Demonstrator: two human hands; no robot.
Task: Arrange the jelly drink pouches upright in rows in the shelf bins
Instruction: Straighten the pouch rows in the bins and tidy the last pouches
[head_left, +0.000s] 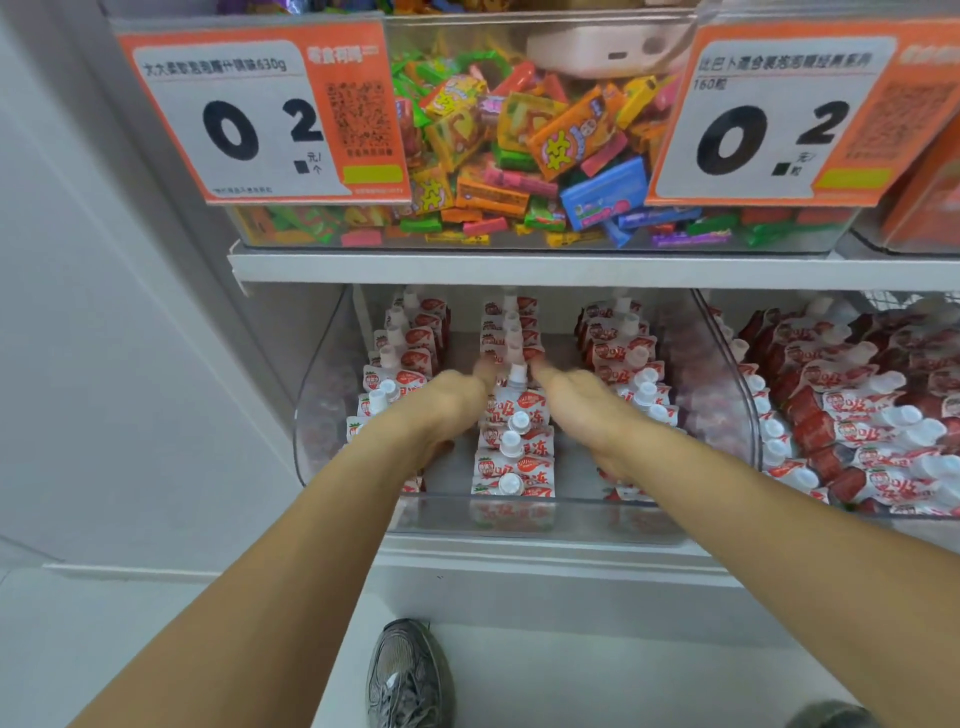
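**Squaring the middle row**

Pouches (514, 441) stand upright in three rows in the clear bin (519, 514) on the lower shelf. Left hand (447, 402) and right hand (582, 397) flank the middle row, fingers extended, apparently pressing it straight; nothing gripped. The neighbouring bin (748, 395) is still jumbled.

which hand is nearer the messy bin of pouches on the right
Right. The right hand reaches into the clear bin beside the messy bin; the left hand lies farther away.

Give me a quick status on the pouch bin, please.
Left hand, right hand open, flanking middle pouch row. Three rows upright. Nothing obstructing.
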